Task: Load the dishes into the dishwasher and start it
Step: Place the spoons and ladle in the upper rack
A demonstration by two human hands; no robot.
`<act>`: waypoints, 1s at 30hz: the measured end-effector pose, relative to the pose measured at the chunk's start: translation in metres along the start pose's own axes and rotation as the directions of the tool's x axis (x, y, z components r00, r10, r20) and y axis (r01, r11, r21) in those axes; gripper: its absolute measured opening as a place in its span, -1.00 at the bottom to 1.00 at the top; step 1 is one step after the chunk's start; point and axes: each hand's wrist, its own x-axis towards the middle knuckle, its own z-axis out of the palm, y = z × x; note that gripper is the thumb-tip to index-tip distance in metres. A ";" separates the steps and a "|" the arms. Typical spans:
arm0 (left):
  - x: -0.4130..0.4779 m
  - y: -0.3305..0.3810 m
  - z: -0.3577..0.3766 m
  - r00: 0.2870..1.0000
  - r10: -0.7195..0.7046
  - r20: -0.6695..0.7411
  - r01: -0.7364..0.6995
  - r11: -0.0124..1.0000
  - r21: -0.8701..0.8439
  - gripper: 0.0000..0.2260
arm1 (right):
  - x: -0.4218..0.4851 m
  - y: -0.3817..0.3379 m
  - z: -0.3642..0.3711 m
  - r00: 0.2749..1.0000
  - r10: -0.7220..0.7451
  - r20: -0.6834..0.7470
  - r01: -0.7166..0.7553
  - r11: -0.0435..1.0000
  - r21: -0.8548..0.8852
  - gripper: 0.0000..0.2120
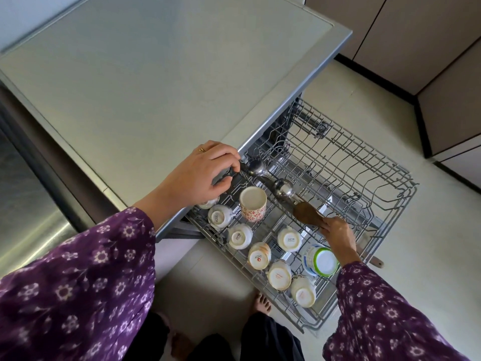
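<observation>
The dishwasher's upper wire rack (364,162) is pulled out over the floor. Several white cups (239,236) sit upside down in its near left rows, and one patterned cup (253,203) stands mouth up. Two steel ladles (282,189) lie across the rack's left side. My left hand (205,173) grips the dark handle end of the far ladle (256,166) at the rack's left edge. My right hand (337,234) holds a brown wooden spatula (307,213) lying over the rack's middle. A white bowl with a green rim (321,260) lies tipped beside my right wrist.
The grey dishwasher top (156,82) fills the left and centre. A steel appliance front (28,217) stands at the far left. Brown cabinet doors (416,35) line the back right. My bare feet (261,304) stand on the pale floor below the rack. The rack's right half holds nothing.
</observation>
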 end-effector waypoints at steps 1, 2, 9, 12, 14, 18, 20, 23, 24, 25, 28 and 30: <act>0.000 0.000 0.000 1.000 0.001 0.001 -0.001 1.000 0.001 -0.86 | 0.000 0.000 0.000 1.000 -0.006 -0.003 0.006 1.000 -0.019 -0.80; 0.000 0.000 0.000 1.000 0.003 0.002 -0.003 1.000 0.001 -0.86 | 0.001 -0.001 0.000 1.000 -0.012 -0.013 0.011 0.999 -0.035 -0.81; 0.000 0.001 -0.001 1.000 -0.001 -0.006 0.001 1.000 -0.008 -0.86 | 0.007 -0.012 -0.001 0.997 -0.061 -0.046 0.058 0.996 -0.067 -0.84; 0.000 0.001 0.000 1.000 -0.001 -0.012 0.001 1.000 -0.007 -0.88 | 0.011 -0.023 0.000 0.987 -0.139 -0.086 0.140 0.990 0.013 -0.82; 0.001 0.001 0.000 1.000 0.003 -0.014 -0.003 1.000 0.001 -0.87 | 0.014 -0.033 -0.001 0.967 -0.227 -0.116 0.234 0.971 0.050 -0.79; 0.001 0.001 -0.001 1.000 -0.003 -0.012 0.003 1.000 -0.001 -0.88 | 0.020 -0.052 0.003 0.917 -0.369 -0.151 0.381 0.923 0.056 -0.82; 0.001 0.001 -0.001 1.000 -0.004 -0.011 0.004 1.000 -0.003 -0.88 | 0.025 -0.056 0.006 0.900 -0.407 -0.154 0.420 0.906 0.060 -0.83; 0.001 0.001 -0.002 1.000 -0.010 -0.008 0.010 1.000 -0.004 -0.87 | 0.025 -0.058 0.008 0.891 -0.419 -0.174 0.439 0.893 0.096 -0.79; 0.001 0.001 -0.001 1.000 -0.011 -0.008 0.011 1.000 -0.004 -0.87 | 0.023 -0.059 0.005 0.892 -0.411 -0.187 0.435 0.893 0.114 -0.77; 0.001 0.001 -0.001 1.000 -0.012 -0.007 0.012 1.000 -0.004 -0.87 | 0.021 -0.060 0.004 0.891 -0.404 -0.206 0.434 0.892 0.128 -0.75; 0.000 0.001 -0.001 1.000 -0.014 -0.001 0.014 1.000 -0.003 -0.86 | 0.020 -0.062 0.000 0.896 -0.362 -0.259 0.410 0.896 0.167 -0.70; 0.000 0.001 -0.001 1.000 -0.015 0.006 0.015 1.000 -0.005 -0.85 | 0.024 -0.064 -0.002 0.903 -0.327 -0.279 0.386 0.902 0.193 -0.69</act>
